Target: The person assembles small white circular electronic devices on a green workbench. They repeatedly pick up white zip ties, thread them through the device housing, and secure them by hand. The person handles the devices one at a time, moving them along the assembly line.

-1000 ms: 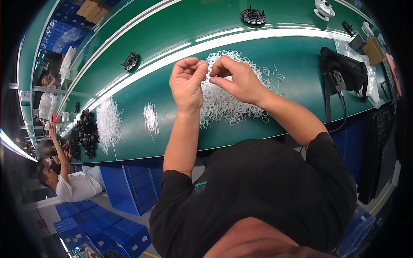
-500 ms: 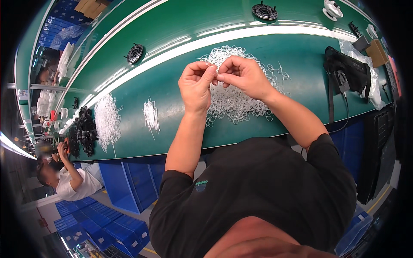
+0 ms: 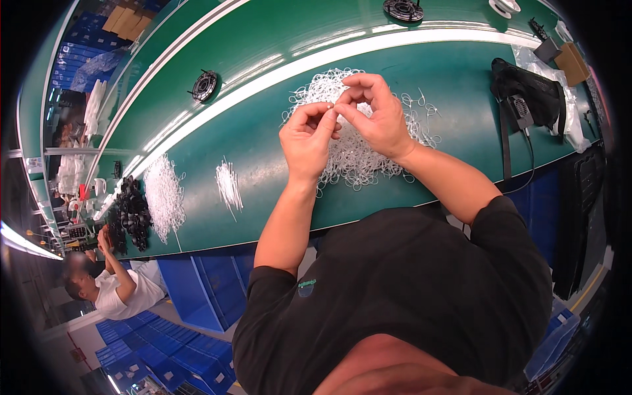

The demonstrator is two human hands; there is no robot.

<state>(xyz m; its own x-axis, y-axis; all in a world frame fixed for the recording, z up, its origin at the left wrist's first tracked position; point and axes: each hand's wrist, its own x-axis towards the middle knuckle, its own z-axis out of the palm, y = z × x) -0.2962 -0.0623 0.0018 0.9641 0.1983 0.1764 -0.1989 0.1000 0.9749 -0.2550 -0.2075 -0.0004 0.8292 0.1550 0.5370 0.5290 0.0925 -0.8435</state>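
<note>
Over a large heap of thin white looped strands point(image 3: 355, 158), my two hands meet at the fingertips. My left hand point(image 3: 307, 148) pinches with thumb and index finger, its other fingers curled. My right hand point(image 3: 385, 128) also pinches, thumb and index finger touching the left fingertips, the remaining fingers bent above. Whatever lies between the fingertips is tiny and mostly hidden; a small pale speck shows there. Left of my left forearm lies a small bundle of straight white strands point(image 3: 228, 185) on the green tabletop point(image 3: 270, 191).
Farther left are another white strand pile point(image 3: 164, 197) and a heap of black parts point(image 3: 133, 214), with a person in a white shirt point(image 3: 125, 289) beside them. Round black parts point(image 3: 205, 86) rest beyond the pale strip. At right lie a black bag point(image 3: 526, 89) and a cabled handheld device point(image 3: 521, 113).
The view has shifted slightly. My hands stay together at the fingertips, while the right hand's upper fingers have lifted and spread a little from the left hand.
</note>
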